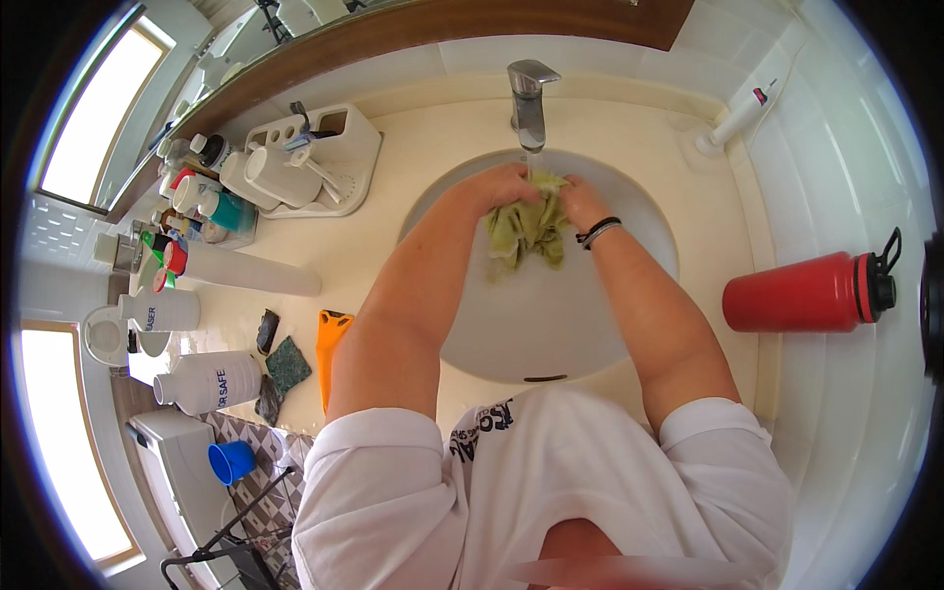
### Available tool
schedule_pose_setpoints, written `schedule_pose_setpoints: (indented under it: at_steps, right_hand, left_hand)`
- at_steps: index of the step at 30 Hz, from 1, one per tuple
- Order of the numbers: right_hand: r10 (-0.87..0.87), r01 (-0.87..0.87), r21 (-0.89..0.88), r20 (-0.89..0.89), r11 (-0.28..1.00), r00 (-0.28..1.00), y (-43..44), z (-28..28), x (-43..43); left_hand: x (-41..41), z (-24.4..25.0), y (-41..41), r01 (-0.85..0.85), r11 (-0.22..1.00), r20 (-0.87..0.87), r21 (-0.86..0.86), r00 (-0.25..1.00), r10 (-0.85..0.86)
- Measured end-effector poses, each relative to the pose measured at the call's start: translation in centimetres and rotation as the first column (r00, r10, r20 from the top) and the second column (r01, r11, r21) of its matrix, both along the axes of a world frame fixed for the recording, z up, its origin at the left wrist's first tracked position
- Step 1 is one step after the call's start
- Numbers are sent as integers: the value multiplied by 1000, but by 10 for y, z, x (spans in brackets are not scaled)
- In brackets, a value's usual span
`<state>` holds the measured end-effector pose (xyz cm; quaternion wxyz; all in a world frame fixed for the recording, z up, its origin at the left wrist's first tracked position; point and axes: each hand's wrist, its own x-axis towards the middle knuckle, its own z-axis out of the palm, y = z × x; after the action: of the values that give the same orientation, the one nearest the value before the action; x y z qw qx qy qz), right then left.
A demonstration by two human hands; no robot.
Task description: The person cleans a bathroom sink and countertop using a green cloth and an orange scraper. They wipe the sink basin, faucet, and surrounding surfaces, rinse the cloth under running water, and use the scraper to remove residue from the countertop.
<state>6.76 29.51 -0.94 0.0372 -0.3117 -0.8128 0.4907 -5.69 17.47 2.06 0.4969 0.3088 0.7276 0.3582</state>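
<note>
Under the chrome faucet [528, 103], a wet yellow-green cloth [525, 228] hangs bunched over the round sink basin [516, 332]. Water runs from the spout onto the cloth's top. My left hand [509, 184] grips the cloth on its left side, close to the stream. On the opposite side my right hand [582, 200] holds it too, with dark and grey bands around the wrist. Some fingertips are hidden in the folds. The cloth's lower end dangles loose, slightly blurred.
A red bottle [793, 293] stands at the right. On the left are a toothbrush holder [346, 158], several plastic bottles [243, 269], a green scouring pad [288, 365] and an orange tool [332, 339]. An electric toothbrush [734, 125] stands in the back right corner.
</note>
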Motion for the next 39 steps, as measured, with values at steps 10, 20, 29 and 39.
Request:
schedule_pose_setpoints:
  at_steps: [10,20,29,39]
  right_hand:
    - [224,-251,111,209,962,952,9,67,5]
    - [338,-396,311,225,864,914,23,44,18]
    - [20,-114,-527,-180,842,984,18,105,26]
    - [35,-161,-500,-252,851,967,29,132,44]
  left_hand:
    - [6,-17,15,-33,998,-526,56,848,57]
    - [12,-28,23,-49,946,-184,319,977,112]
    - [13,-26,22,-5,984,-210,176,977,43]
    - [15,-57,10,-417,883,505,216,822,264]
